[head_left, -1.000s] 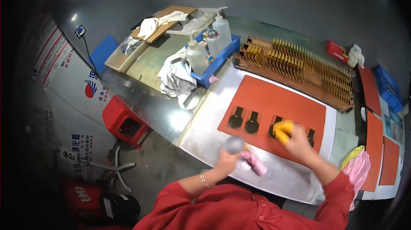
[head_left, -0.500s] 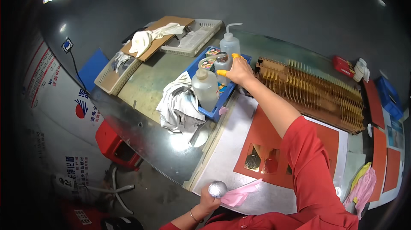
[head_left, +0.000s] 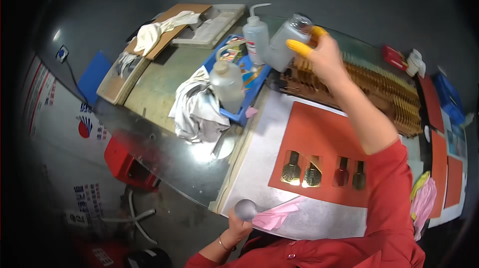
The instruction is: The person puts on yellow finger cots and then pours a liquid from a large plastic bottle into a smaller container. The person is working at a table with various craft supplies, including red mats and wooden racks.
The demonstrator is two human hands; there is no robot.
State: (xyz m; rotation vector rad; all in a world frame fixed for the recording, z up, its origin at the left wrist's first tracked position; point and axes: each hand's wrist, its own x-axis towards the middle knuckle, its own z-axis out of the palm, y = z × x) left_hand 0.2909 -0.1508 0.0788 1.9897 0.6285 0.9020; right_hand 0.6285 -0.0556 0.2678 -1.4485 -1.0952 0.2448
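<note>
My right hand (head_left: pixel 327 58), with yellow finger covers on some fingers, grips a translucent plastic bottle (head_left: pixel 282 44) by its upper part. The bottle is tilted, its dark cap end toward my fingers, above the far right end of a blue tray (head_left: pixel 258 84). Beside it stands a squeeze wash bottle (head_left: pixel 255 38) with a bent spout. A second squeeze bottle (head_left: pixel 227 84) stands in the near part of the tray. At the table's near edge my left hand (head_left: pixel 239 228) is closed round a silver, round-topped object (head_left: pixel 245 210); its lower part is hidden. A pink cloth (head_left: pixel 279 214) lies next to it.
An orange-red sheet (head_left: pixel 319 128) with small bottle-shaped pictures lies on the white work surface. Behind it stands a slotted brown rack (head_left: pixel 369 81). A crumpled grey-white cloth (head_left: pixel 192 111) lies left of the tray. Farther left are white baskets (head_left: pixel 112 91) and cardboard (head_left: pixel 167 38).
My right hand has lifted the capped bottle up out of the blue tray, to the right, and tilted it. My left hand still holds the silver object. The view has shifted slightly.
</note>
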